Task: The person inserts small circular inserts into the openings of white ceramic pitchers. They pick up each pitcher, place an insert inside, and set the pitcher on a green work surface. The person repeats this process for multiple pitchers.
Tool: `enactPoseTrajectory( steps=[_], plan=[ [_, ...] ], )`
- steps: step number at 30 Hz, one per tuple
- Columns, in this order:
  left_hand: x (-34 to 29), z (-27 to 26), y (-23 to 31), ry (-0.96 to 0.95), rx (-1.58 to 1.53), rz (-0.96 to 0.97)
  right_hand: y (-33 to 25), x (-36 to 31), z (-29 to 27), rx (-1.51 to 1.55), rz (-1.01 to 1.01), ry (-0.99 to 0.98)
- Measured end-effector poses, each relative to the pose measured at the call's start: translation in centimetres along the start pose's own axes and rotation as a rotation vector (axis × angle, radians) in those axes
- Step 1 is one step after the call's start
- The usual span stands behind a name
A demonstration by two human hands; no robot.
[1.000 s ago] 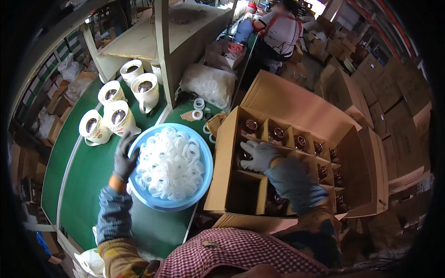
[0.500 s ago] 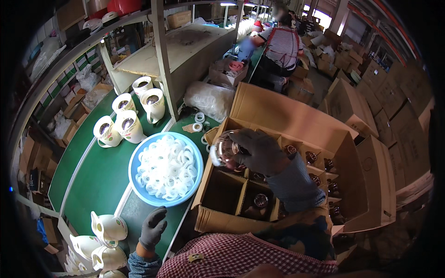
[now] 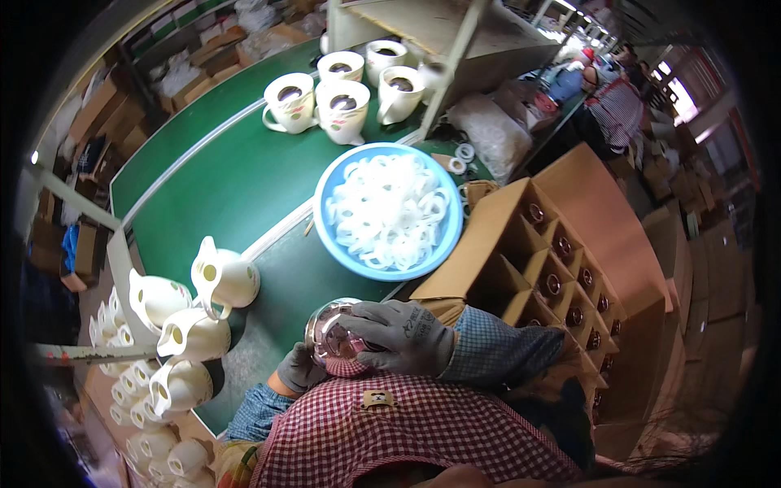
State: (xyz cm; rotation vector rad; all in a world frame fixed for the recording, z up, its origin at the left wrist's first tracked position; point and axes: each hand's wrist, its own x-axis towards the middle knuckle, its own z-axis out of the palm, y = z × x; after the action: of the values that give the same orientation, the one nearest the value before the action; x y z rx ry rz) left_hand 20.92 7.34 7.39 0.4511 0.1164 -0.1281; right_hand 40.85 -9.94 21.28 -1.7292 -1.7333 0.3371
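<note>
1. Worktop [image 3: 215,191], green, one: we find it spreading at 11 o'clock from the shiny vessel [image 3: 328,332], our centre for all bearings.
2. Carton [image 3: 480,240], brown, open-flapped, divided: at 2 o'clock; glossy tops [image 3: 554,284] show in several compartments.
3. Basin [image 3: 321,213], blue, round: at 1 o'clock, on the worktop.
4. White jugs, two groups: five upright [image 3: 345,122] at 12 o'clock, dark inside; four tilted or lying [image 3: 232,278], between 8 and 10 o'clock.
5. Right hand [image 3: 403,335], grey-gloved: at 3 o'clock, fingers curled round the vessel, gripping it.
6. Left hand [image 3: 301,368], grey-gloved: at 8 o'clock, against the vessel's side; we cannot tell whether it grips.
7. Vessel, mirrored, rounded: between both hands, just before the apron [image 3: 366,431]. We judge the step to be steadying it; the next move calls for firm, gentle support, the curve seeming slippery.
8. Rings [image 3: 386,215], translucent white, many: heaped in the basin.
</note>
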Motion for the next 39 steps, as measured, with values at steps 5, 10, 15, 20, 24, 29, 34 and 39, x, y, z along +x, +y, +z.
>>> enactPoseTrajectory(
  steps=[5,10,15,20,24,29,34,39],
  plan=[
    [-4.2,-5.0,-0.4,0.147,-0.286,0.106,3.2,8.7,-1.2,0.408,-0.141,-0.284],
    [-7.6,-6.8,0.5,0.221,-0.253,0.286,16.8,16.6,-2.6,-0.374,0.480,-0.172],
    [-9.0,-6.8,1.6,0.251,-0.240,0.354,21.8,19.2,2.8,-0.776,0.785,-0.538],
    [-10.5,-8.7,0.3,0.325,-0.201,0.345,25.5,19.7,7.2,-0.800,0.932,-0.600],
    [-10.7,-7.9,0.8,0.349,-0.265,0.346,25.5,20.3,6.0,-0.739,0.990,-0.553],
    [-9.4,-7.4,2.8,0.275,-0.224,0.371,22.4,16.9,0.8,0.372,0.897,-0.082],
    [-8.7,-7.7,4.0,0.218,-0.139,0.342,11.1,16.4,2.9,0.802,0.706,-0.278],
    [-8.7,-5.2,5.8,0.162,-0.103,0.335,4.0,15.4,6.0,0.923,0.709,-0.507]
  ],
)
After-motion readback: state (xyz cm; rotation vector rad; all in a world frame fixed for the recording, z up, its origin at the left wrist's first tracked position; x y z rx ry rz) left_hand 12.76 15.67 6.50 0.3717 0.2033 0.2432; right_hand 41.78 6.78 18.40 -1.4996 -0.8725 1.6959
